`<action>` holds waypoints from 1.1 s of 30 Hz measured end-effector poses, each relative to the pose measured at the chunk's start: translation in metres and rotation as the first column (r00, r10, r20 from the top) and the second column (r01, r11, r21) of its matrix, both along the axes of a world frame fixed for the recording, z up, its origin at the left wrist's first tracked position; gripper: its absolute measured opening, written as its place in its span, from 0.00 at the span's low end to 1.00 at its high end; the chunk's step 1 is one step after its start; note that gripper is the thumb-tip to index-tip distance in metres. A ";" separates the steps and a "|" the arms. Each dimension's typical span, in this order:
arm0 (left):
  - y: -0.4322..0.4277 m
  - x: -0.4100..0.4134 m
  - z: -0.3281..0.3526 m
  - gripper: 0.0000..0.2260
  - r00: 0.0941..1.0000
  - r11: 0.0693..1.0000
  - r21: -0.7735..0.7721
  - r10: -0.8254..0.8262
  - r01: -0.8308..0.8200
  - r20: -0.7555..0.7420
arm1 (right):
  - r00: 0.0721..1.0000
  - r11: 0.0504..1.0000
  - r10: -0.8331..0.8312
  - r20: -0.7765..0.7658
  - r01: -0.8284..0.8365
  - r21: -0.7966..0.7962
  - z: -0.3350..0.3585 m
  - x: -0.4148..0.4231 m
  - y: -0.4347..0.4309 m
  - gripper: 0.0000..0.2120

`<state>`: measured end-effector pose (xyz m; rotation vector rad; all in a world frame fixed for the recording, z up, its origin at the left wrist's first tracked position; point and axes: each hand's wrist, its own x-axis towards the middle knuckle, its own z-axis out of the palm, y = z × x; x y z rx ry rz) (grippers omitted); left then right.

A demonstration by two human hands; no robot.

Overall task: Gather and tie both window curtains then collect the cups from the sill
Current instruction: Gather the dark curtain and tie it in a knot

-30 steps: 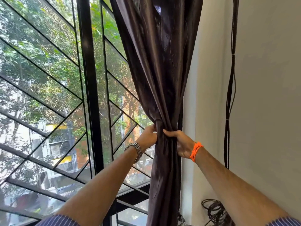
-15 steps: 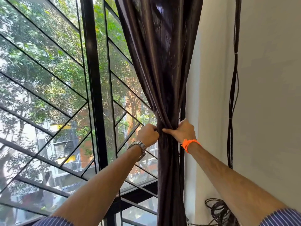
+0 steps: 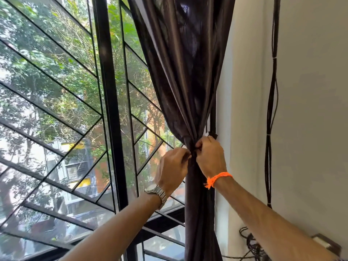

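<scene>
Our left hand (image 3: pixel 172 168), watch (image 3: pixel 157 193) at its wrist, curls its fingers into the gathered waist of the dark curtain (image 3: pixel 188 72) and pinches the cloth. Just beside it, our right hand (image 3: pixel 210 157), with an orange band (image 3: pixel 216 178) at its wrist, pinches the same bunch. Above both hands the curtain fans out. Beyond the left hand is the window grille (image 3: pixel 107 110), and right of the right hand black cables (image 3: pixel 270 129) hang down the wall.

We can read no text, label, brand or number here. The curtain (image 3: pixel 188 72) carries no lettering that we can make out. The wristwatch (image 3: pixel 157 192) may bear a brand, but it is too small and blurred for us to tell.
</scene>
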<state>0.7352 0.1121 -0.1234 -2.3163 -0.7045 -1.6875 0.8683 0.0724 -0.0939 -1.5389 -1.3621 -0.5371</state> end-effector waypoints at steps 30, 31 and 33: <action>0.005 0.027 0.043 0.13 0.964 0.967 -0.036 -0.255 0.253 -0.075 | 0.822 0.856 0.492 -0.289 -0.516 -0.011 0.040 0.030 -0.028 0.13; 0.004 0.027 0.042 0.12 0.966 0.966 -0.058 -0.255 0.253 -0.032 | 0.789 0.831 0.518 -0.330 -0.556 -0.023 0.039 0.031 -0.029 0.16; 0.003 0.028 0.040 0.10 0.966 0.961 -0.112 -0.245 0.253 0.077 | 0.717 0.766 0.579 -0.387 -0.641 -0.042 0.037 0.034 -0.030 0.25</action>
